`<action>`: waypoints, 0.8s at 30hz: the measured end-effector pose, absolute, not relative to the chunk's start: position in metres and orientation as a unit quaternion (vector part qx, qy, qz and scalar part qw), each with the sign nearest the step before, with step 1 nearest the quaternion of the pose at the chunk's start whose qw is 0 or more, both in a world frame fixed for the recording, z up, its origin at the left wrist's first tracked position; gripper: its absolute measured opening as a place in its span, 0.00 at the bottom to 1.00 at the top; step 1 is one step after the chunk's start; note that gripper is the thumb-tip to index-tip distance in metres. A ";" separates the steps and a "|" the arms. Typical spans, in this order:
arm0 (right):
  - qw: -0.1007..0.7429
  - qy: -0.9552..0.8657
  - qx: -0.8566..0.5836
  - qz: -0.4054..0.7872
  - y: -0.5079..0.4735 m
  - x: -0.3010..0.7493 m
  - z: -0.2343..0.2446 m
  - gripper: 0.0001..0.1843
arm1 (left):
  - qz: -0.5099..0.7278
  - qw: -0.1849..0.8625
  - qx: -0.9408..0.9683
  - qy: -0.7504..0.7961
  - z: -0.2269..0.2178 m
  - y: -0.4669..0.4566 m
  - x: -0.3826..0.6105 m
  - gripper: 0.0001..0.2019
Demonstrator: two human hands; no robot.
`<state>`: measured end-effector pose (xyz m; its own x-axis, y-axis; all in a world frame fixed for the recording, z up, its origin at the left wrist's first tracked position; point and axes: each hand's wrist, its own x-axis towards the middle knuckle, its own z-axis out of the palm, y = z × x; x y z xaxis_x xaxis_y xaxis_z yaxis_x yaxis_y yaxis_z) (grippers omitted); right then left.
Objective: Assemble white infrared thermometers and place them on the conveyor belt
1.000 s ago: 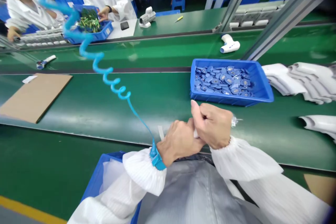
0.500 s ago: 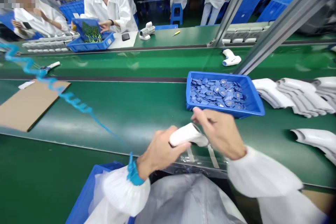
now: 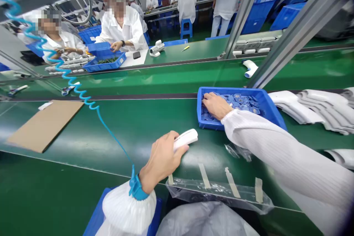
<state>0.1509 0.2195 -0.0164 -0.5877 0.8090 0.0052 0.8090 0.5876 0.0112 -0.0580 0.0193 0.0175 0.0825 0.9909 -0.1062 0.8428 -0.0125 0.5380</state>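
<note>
My left hand [image 3: 162, 155] is wrapped around a white curved plastic shell [image 3: 186, 139], holding it above the green work surface. A blue cuff [image 3: 138, 188] with a coiled cord circles that wrist. My right hand [image 3: 217, 105] reaches into the left part of a blue bin [image 3: 214, 125]. Its fingers are bent down and drawn together among many small blue oval pieces [image 3: 240, 100]. Whatever lies between those fingertips is hidden.
White shells [image 3: 323, 107] lie stacked right of the bin; another shell [image 3: 341, 156] sits nearer me. A cardboard sheet [image 3: 45, 127] lies left. Taped clear plastic [image 3: 218, 188] lines the front edge. A metal post [image 3: 290, 31] rises behind the bin. Co-workers [image 3: 123, 29] sit across the belt.
My right hand has left the white shell and moved forward into the blue bin. My left hand still grips the shell, now turned and slightly lower left. The view has shifted.
</note>
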 end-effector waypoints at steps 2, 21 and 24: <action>0.009 0.900 0.435 0.014 0.220 0.156 -0.015 0.15 | 0.227 0.327 0.638 0.660 0.015 0.018 -0.063 0.11; -0.063 0.886 0.453 -0.075 0.223 0.193 -0.011 0.07 | 0.361 0.526 0.496 0.589 0.001 0.016 -0.053 0.17; -0.133 0.848 0.501 -0.110 0.212 0.201 0.001 0.10 | 0.362 0.515 0.507 0.589 0.002 0.017 -0.051 0.17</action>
